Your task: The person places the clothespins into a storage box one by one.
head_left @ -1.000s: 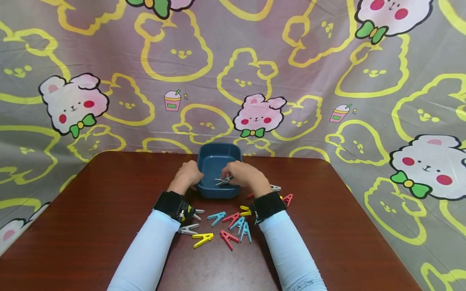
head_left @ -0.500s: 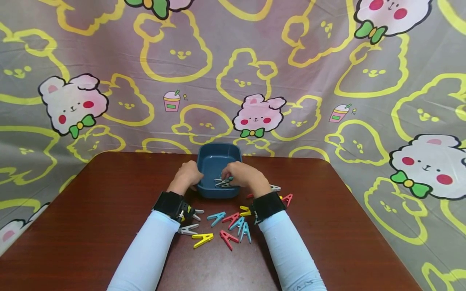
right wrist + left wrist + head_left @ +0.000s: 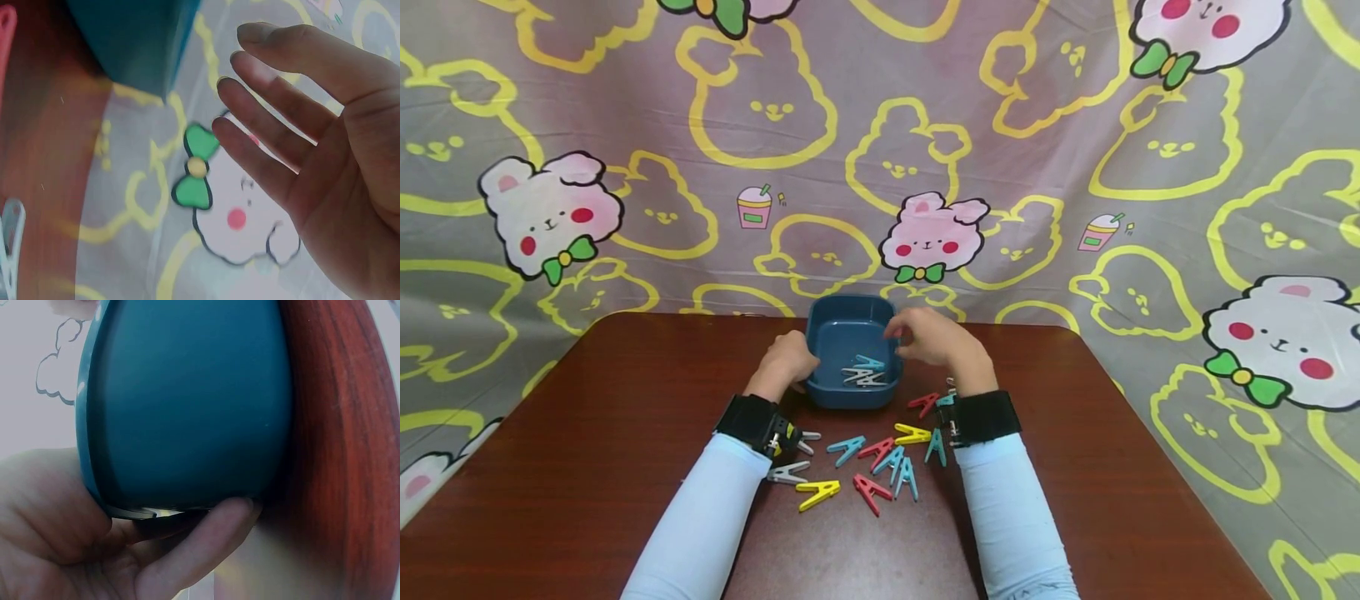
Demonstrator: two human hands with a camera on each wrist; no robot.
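Note:
A dark blue plastic basin [image 3: 853, 398] stands near the far edge of the table. My left hand [image 3: 786, 360] grips its left side at the rim; in the left wrist view a finger [image 3: 209, 547] lies against the outer wall. Inside the basin, near its front right, lie a blue clothespin [image 3: 869, 362] and grey clothespins [image 3: 870, 380]. Above the basin's right rim is my right hand [image 3: 931, 335], holding nothing. The right wrist view shows its fingers [image 3: 265, 125] relaxed and apart, beside the basin wall [image 3: 137, 44].
Several loose clothespins lie in front of the basin, among them a yellow one [image 3: 818, 494], a red one [image 3: 872, 493] and a blue one [image 3: 847, 449]. More, including a red clothespin [image 3: 924, 404], lie near my right wrist. A patterned cloth [image 3: 1037, 167] hangs behind the table.
My right hand has let go of the clothespins inside the basin and has moved up and right over the rim. The left hand has stayed on the basin.

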